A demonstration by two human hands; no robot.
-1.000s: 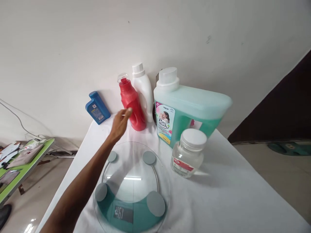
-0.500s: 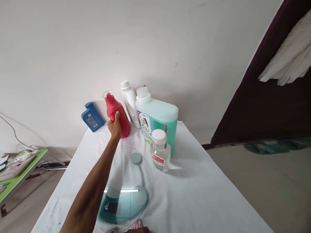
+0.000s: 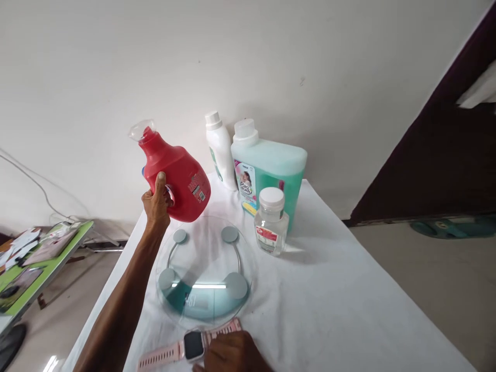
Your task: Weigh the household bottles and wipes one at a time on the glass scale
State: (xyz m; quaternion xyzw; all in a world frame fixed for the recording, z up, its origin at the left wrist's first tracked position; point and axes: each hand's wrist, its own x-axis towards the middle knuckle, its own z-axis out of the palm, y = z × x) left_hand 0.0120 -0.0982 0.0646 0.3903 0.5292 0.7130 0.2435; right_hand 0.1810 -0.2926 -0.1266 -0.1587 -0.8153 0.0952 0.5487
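Observation:
My left hand (image 3: pixel 157 204) is closed round the handle of a red detergent bottle (image 3: pixel 176 173), which is tilted and raised above the table, a clear plastic cap (image 3: pixel 141 130) hanging loosely at its neck. At the bottom, my right hand (image 3: pixel 232 352) rests with curled fingers against the pink strap of a smartwatch (image 3: pixel 194 345); whatever its fingers may hold is hidden. Between my hands lies a round glass bathroom scale (image 3: pixel 205 258). Right of it stands a clear jar (image 3: pixel 271 227) with a white lid, in front of a big jug of green liquid (image 3: pixel 269 160).
A white bottle (image 3: pixel 220 152) stands by the wall, left of the green jug. White cloth covers the table (image 3: pixel 329 299). A low green table (image 3: pixel 58 263) with papers is at the left. Slippers (image 3: pixel 445 229) lie on the floor at the right.
My left hand has lifted the red bottle off the table and tilted it, bringing it left and closer. It now mostly hides the blue bottle. The view has shifted, showing more of the smartwatch.

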